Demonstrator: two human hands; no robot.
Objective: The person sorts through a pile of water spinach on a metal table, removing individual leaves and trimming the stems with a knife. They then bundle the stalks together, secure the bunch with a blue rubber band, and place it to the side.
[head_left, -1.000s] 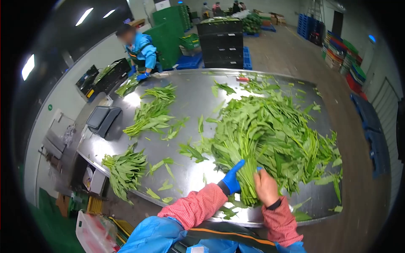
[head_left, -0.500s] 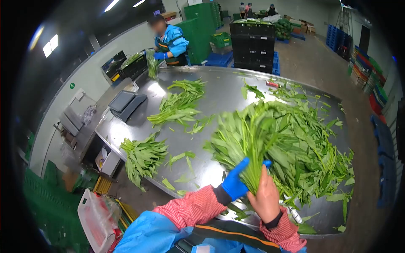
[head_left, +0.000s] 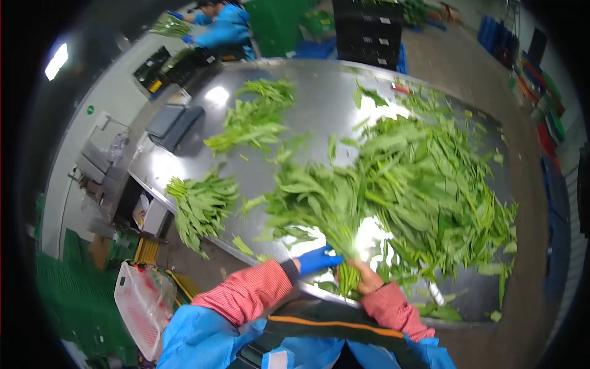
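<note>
A bunch of long-leaved greens (head_left: 319, 197) lies low over the near edge of the metal table, its leaves fanned away from me and its stems towards me. My right hand (head_left: 367, 278), bare, is closed round the stems from the right. From the left, my left hand (head_left: 318, 260) in a blue glove grips the same stems; some of its fingers are hidden. To the right spreads a large heap of loose greens (head_left: 424, 178). A separate bunch (head_left: 206, 206) rests at the table's left edge, and further bunches (head_left: 255, 117) lie behind it.
The metal table (head_left: 313, 80) carries a grey scale (head_left: 175, 126) at its left and a small red object (head_left: 401, 88) at the far side. Black crates (head_left: 369, 37) stand stacked beyond. A co-worker (head_left: 224, 27) holds greens at the far left. A white basket (head_left: 138, 307) stands at lower left.
My hands have brought the bunch down and to the left, from raised upright to lying low over the table. The co-worker has lifted greens towards the left. My view has tilted down.
</note>
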